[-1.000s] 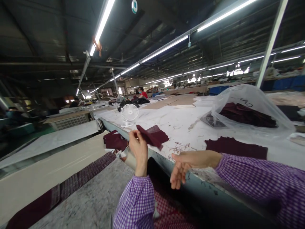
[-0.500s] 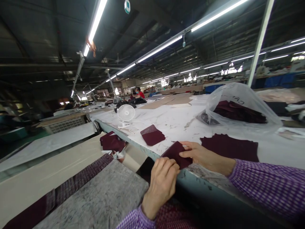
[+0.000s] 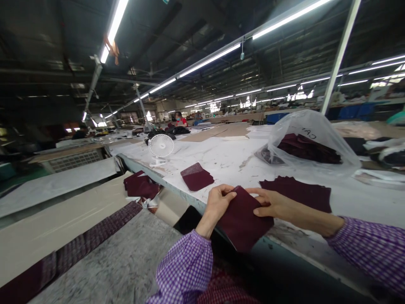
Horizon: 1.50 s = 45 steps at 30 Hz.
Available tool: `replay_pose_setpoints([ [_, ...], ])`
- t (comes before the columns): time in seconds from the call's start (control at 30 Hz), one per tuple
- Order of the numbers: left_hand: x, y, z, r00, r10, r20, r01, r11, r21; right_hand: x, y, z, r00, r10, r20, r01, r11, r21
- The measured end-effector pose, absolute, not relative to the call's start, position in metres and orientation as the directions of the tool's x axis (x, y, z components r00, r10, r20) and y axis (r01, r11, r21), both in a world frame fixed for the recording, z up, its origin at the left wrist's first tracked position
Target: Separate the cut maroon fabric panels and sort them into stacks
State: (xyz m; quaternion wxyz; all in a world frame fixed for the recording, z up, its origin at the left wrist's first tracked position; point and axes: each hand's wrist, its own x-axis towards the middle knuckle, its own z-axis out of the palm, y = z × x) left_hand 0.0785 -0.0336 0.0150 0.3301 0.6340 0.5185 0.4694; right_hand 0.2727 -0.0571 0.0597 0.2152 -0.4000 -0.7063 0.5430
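Note:
Between my two hands is a maroon fabric piece, tilted over the table's near edge. My left hand pinches its upper left corner between thumb and fingers. My right hand grips its right side, thumb on top and fingers behind. Whether it is one layer or several I cannot tell. On the white tabletop beyond lies a small maroon fabric stack, partly greyish at its far corner. To the right of my right hand lies a wider maroon fabric stack with a jagged far edge.
A clear plastic bag with maroon pieces stands at the right. A white fan is near the table's left edge. On the lower left surface lie a row of overlapping maroon pieces and a maroon bundle. A person is far back.
My left hand has moved up from the fabric's near edge to its upper left corner. The maroon piece now shows more of its face and hangs lower past the table edge. The view has shifted slightly.

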Motion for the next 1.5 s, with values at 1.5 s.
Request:
replay_pose_setpoints([
  [1.5, 0.097, -0.033, 0.009, 0.418, 0.789, 0.451, 0.84, -0.524, 0.14, 0.278, -0.001, 0.042, -0.809, 0.516, 0.281, 0.537, 0.844, -0.001],
])
